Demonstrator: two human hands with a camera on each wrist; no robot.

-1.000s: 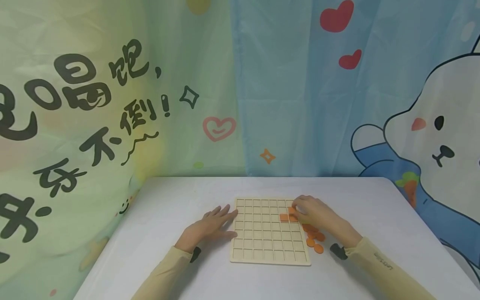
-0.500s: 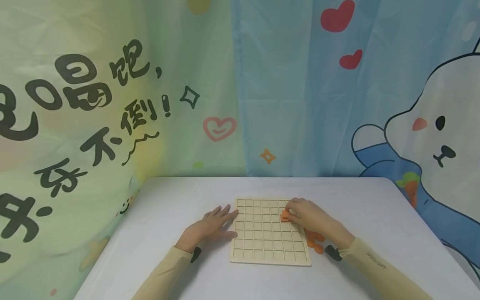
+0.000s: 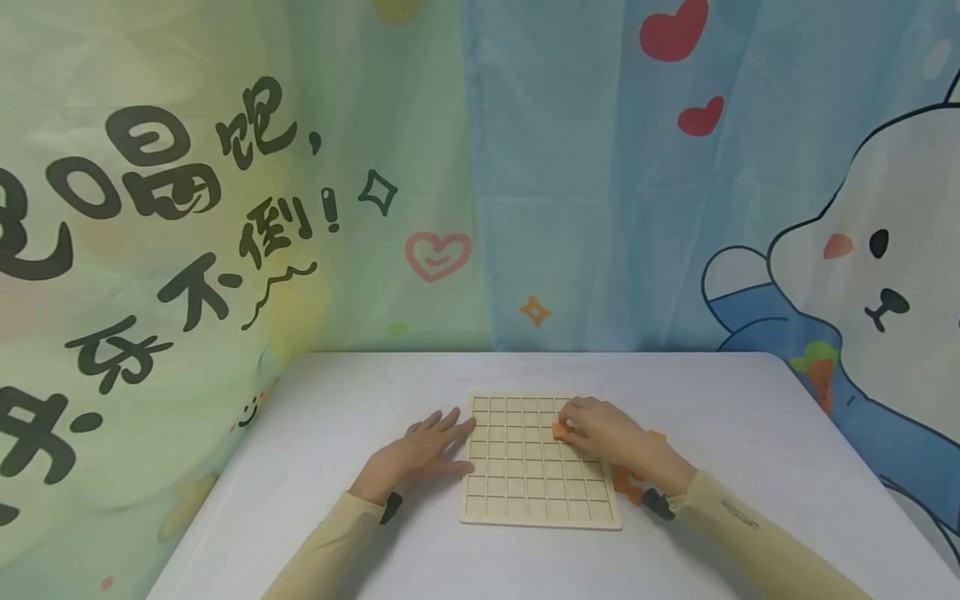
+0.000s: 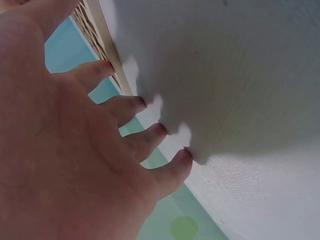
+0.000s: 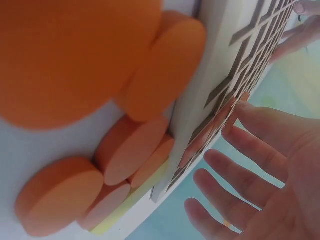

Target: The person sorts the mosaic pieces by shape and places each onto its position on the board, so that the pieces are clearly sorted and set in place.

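Observation:
A pale wooden grid board lies flat on the white table. My left hand rests at its left edge with fingers spread; in the left wrist view one fingertip reaches the board's side. Over the upper right cells, my right hand pinches a small orange tile between thumb and index finger. The right wrist view shows this tile's edge by the thumb tip, the other fingers loosely extended. Orange pieces lie in cells near that hand, hidden beneath it in the head view.
Several loose orange discs lie on the table along the board's right side, partly under the right forearm. Another orange piece shows beyond the wrist. A printed curtain hangs behind the table.
My right hand has moved left over the board from its right edge, now covering the orange pieces seen in the cells earlier. The left hand stays at the left edge.

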